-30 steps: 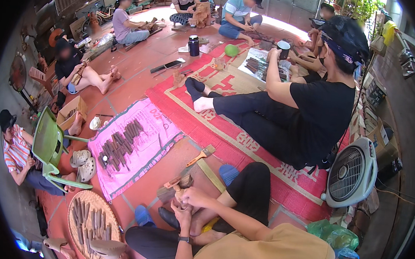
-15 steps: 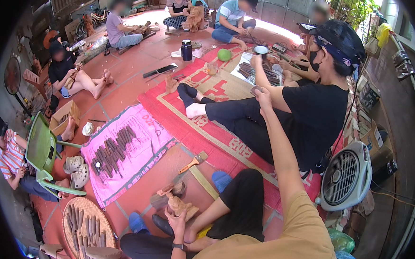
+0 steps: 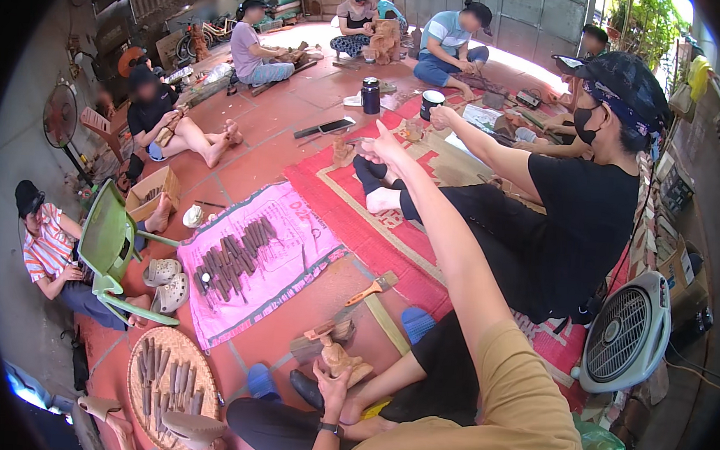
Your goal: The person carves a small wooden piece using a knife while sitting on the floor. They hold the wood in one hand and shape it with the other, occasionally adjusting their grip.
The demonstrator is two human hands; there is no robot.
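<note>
Your right hand reaches farther forward now, grip unclear; left hand grasps wooden carving, work apparently paused.

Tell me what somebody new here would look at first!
Probably the bright pink cloth left of the middle, with rows of dark, stick-like pieces on it, and the red patterned mat beside it. Next might come the person's right hand, stretched far out near the middle, while the left hand holds a carved wooden piece low in the picture. The green chair stands out at the left.
</note>
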